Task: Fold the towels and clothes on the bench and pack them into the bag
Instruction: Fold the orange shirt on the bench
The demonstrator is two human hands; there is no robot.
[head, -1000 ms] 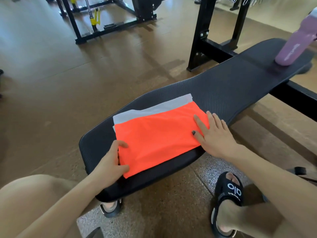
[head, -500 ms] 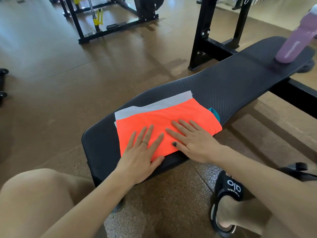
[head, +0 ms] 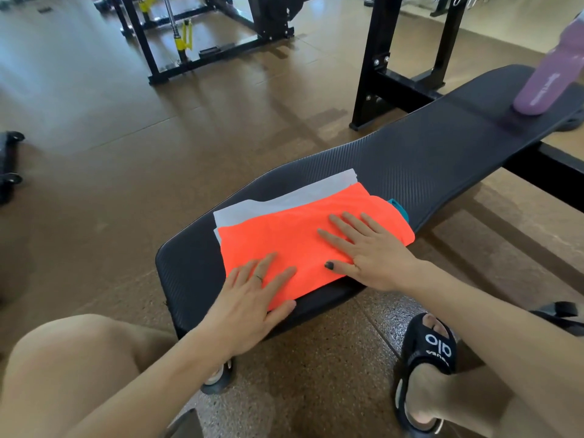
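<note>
On top of the folded orange garment (head: 294, 245), both sets of fingers lie straight and spread, pressing flat and holding nothing: the left hand (head: 252, 298) covers the near left corner with its palm partly over the padding, and the right hand (head: 373, 251) rests across the right half, thumb pointing left. Under the orange piece lies a folded white cloth (head: 284, 200), its far edge and left corner showing, and a sliver of teal fabric (head: 398, 208) peeks out at the right end. This stack sits at the near end of the black padded worktop (head: 426, 165), which stretches away to the right. At its far end stands a purple bottle (head: 553, 74), tilted in the wide-angle view. Behind, a black metal rack (head: 379, 58) rises from the brown floor (head: 94, 137). Below the right forearm, a foot wears a black slide sandal (head: 426, 352).
</note>
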